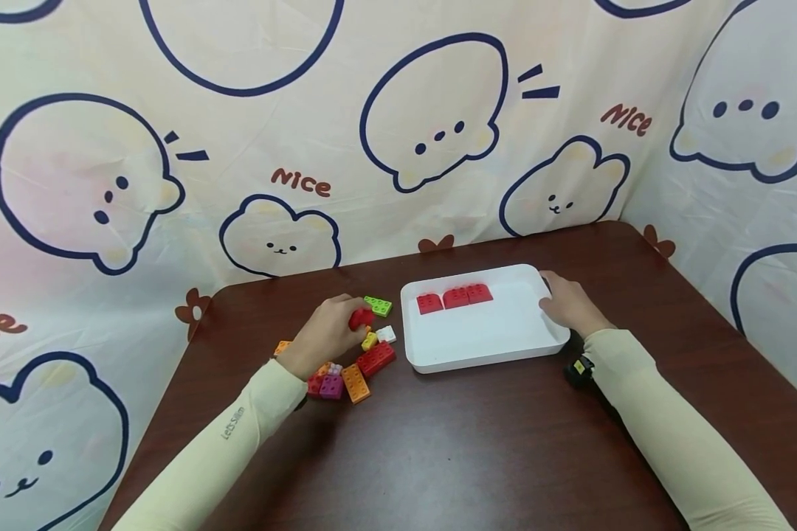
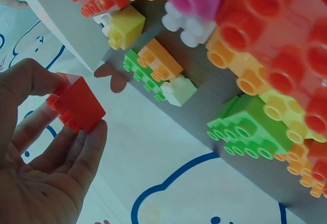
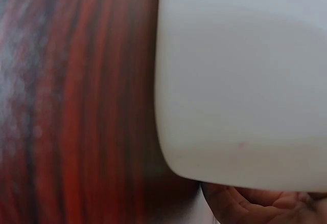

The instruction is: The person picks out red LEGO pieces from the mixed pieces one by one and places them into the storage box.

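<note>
My left hand (image 1: 324, 333) pinches a small red toy brick (image 2: 84, 104) between thumb and fingertips, held above the loose bricks left of the tray. In the left wrist view the brick's studs face back toward the palm. At the right end of the white tray (image 1: 485, 332), my right hand (image 1: 574, 306) grips the rim, with the thumb over the edge and the other fingers outside. Several red bricks (image 1: 456, 297) lie in a row along the tray's far side. The right wrist view shows the tray corner (image 3: 240, 106), and fingers curled beside its wall.
Several loose bricks lie left of the tray, including a lime green one (image 1: 378, 306), a white one (image 1: 386, 334), a large red one (image 1: 375, 359), an orange one (image 1: 356, 383) and a purple one (image 1: 331, 387). A printed cloth (image 1: 372, 214) borders the brown table (image 1: 452, 450) behind.
</note>
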Demonstrator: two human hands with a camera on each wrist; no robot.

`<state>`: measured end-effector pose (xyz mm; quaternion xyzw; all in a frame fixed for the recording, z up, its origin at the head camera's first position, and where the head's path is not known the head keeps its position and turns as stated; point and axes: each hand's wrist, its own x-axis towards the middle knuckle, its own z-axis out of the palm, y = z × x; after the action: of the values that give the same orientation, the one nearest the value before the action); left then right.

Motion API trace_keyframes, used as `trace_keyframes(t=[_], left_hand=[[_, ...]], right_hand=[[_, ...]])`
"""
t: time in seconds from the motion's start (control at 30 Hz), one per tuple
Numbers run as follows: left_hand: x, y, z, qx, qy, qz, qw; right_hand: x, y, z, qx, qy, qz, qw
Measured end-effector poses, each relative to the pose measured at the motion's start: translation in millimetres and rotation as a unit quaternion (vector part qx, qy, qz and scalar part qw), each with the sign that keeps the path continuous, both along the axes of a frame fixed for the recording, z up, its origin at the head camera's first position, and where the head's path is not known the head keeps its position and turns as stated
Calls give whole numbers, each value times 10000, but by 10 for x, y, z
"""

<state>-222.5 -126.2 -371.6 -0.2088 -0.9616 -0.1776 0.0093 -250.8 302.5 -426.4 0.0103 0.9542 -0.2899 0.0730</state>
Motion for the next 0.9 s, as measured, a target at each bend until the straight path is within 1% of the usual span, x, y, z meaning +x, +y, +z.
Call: trace_keyframes(t=[0.2,0.37,0.6,0.7,0.9], left_hand=[[-10,104,55,34,245,-164,9996],[-18,205,91,79,348,-343,9988],[-53,367,105,249,462,-560,9970],[-64,443,122,322,452,-593,9967],[-61,573,166,451,242,-481,9975]], right_hand=[[1,-12,25,-7,-71,-27,10000],[0,-10,18,-7,-65,4,10000],[13,-4,8,22,-39,49,10000],[15,-6,0,21,-29,35,10000],[8,-9,12,-25,-16,0,10000]])
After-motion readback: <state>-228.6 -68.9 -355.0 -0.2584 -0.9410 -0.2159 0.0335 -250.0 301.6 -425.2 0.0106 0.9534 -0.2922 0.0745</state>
